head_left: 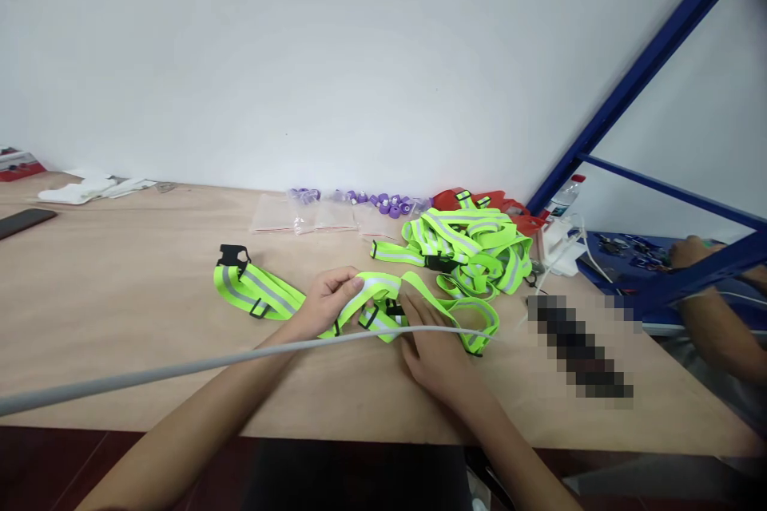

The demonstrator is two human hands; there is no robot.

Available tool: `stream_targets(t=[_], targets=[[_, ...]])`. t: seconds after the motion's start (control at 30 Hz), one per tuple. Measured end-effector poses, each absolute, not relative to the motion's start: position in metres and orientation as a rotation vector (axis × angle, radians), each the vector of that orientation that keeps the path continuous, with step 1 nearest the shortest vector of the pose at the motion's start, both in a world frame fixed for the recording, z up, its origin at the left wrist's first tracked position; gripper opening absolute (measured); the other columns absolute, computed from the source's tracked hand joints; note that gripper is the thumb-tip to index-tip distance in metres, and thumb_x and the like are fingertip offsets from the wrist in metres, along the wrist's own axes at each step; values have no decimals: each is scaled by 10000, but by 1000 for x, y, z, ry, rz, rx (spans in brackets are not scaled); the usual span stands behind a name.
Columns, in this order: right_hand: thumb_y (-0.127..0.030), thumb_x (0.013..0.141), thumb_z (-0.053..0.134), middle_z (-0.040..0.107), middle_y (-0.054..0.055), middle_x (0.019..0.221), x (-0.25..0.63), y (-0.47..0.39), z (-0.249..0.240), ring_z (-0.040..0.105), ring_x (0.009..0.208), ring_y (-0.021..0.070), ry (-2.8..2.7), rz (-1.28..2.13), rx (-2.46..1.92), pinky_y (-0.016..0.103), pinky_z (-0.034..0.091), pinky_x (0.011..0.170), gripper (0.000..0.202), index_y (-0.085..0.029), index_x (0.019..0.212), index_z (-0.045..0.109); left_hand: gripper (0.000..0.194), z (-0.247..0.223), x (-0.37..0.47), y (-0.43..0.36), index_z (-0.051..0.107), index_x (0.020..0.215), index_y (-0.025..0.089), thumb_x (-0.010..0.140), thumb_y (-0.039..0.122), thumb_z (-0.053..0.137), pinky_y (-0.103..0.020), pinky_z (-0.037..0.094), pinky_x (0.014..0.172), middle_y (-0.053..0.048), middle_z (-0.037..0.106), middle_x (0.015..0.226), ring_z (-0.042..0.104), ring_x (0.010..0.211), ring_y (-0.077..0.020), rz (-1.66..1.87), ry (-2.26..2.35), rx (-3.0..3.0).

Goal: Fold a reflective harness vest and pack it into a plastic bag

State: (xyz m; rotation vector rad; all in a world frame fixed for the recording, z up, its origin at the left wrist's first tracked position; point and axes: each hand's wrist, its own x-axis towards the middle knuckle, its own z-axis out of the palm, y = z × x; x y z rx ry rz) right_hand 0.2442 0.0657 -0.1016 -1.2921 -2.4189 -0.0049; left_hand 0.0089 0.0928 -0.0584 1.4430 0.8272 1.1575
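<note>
Pinched neon-yellow, grey-striped strap point(376, 281) in left hand point(327, 302) over table point(132, 279), seemingly to hold loop up; laid right hand point(440, 355) against strap, perhaps steadying, couldn't tell if gripping. Had strap pile point(459, 227) just beyond, likely for easy reach.

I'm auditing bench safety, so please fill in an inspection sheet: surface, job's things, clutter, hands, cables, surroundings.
Surface: pale wood-look table.
Job's things: yellow-green reflective strap with a black buckle at its left end; pile of similar straps behind, to the right.
Clutter: clear plastic bags, purple pieces and red plastic towards the wall.
Left hand: pinches the strap between thumb and fingers.
Right hand: fingers lie on the strap; grip partly hidden.
Cables: grey cable slants across the view; white cable at the right.
Surroundings: white wall, blue frame, another person's arm at right.
</note>
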Motion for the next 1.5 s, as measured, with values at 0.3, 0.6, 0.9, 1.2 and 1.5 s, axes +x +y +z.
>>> stream_targets(t=[0.3,0.6,0.9,1.2,1.5], targets=[[-57,831,479,703,101,1116,256,49,-108,640,1042,272,-2424,211,-1208,443,536,909,404,-219,1140,683,448,-63,-6,116,686,1171,159,867,487,714,-254,541,528,-136,748,1148,710,728,-189,1357,738,870],[-50,809,444,708,97,1170,297,26,-103,660,1123,253,-2244,527,-1009,440,565,952,440,-250,1112,692,541,-71,-32,142,494,1401,300,909,497,602,-399,475,1099,-80,500,1528,466,1421,-258,1718,893,968],[-196,940,520,736,90,1178,301,28,-104,700,1086,247,-2239,447,-1108,417,592,919,278,-263,1119,723,376,-61,-28,122,625,1286,226,941,377,618,-465,413,1112,-139,594,1407,539,1325,-300,1428,1057,2036],[-287,934,602,777,68,967,302,37,-100,725,925,267,-1892,201,-1166,423,588,867,169,-248,1000,752,231,-74,12,100,680,901,193,994,279,487,-315,487,752,-56,680,838,637,817,-204,779,1079,2663],[-279,929,594,740,38,905,310,42,-101,717,930,251,-1420,790,-933,408,594,852,113,-270,881,696,297,-107,-3,124,670,1186,176,978,326,520,-443,477,995,-128,674,1224,608,1147,-288,569,1320,2581]])
